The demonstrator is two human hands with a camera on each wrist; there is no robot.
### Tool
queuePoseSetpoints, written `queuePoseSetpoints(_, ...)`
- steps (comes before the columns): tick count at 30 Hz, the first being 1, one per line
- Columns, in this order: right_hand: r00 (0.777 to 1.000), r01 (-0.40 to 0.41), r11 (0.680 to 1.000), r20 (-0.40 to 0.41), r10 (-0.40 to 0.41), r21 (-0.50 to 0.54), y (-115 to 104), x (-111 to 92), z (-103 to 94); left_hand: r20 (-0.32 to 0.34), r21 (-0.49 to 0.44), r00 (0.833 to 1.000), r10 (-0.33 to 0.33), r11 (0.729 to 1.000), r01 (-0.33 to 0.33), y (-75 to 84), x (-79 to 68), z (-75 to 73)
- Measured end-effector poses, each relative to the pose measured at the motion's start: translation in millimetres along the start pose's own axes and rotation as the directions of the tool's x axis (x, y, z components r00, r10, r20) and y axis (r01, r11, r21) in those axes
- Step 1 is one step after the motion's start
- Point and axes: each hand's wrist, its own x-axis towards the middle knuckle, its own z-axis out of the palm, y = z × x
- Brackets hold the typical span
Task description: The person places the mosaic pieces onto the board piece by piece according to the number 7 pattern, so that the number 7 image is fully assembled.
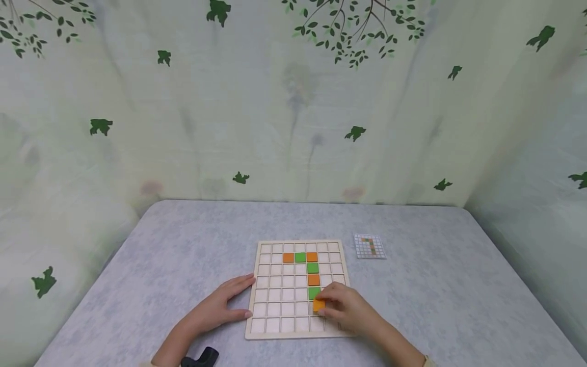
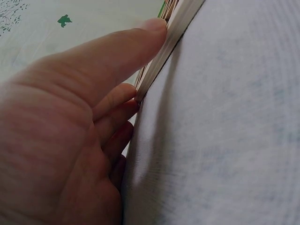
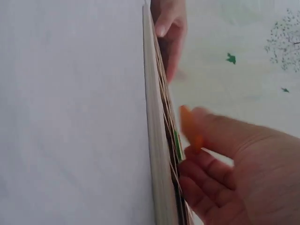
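Note:
My right hand [image 1: 346,307] pinches an orange square tile [image 1: 318,306] between thumb and fingers, close over the wooden grid board [image 1: 275,336]. In the right wrist view the orange tile [image 3: 189,125] stands tilted at the fingertips, beside the board's edge [image 3: 154,140]. Orange and green tiles lie in the grid: a short row near the top, then a column running down from its right end, with a green tile [image 1: 314,293] just above the held one. My left hand [image 1: 217,306] rests at the board's left side, thumb and fingers extended and touching its edge [image 2: 176,35].
A small pattern card [image 1: 369,246] with a coloured grid lies on the grey table [image 1: 435,275], right of the board's far corner. A black curved object [image 1: 202,358] is by my left forearm. A leaf-printed curtain [image 1: 275,127] hangs behind the table.

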Motion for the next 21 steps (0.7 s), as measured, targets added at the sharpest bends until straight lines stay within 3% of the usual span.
queuePoseSetpoints(5, 1.0, -0.011, 0.997, -0.01, 0.011, -0.077, 1.4, 1.4, 11.2, -0.006, 0.003, 1.0, -0.006, 1.0, 0.006, -1.0, -0.8, 0.1)
queuePoseSetpoints(15, 0.998, -0.036, 0.999, -0.052, 0.034, -0.039, -0.5, 2.1, 17.5, 0.001, -0.009, 1.0, -0.009, 1.0, 0.009, -2.3, 0.8, -0.9)
queuePoseSetpoints(21, 0.995, -0.09, 0.995, -0.037, 0.088, -0.034, -7.5, 0.6, 10.6, 0.019, -0.01, 1.0, -0.008, 1.0, 0.008, -0.5, 1.5, -1.5)
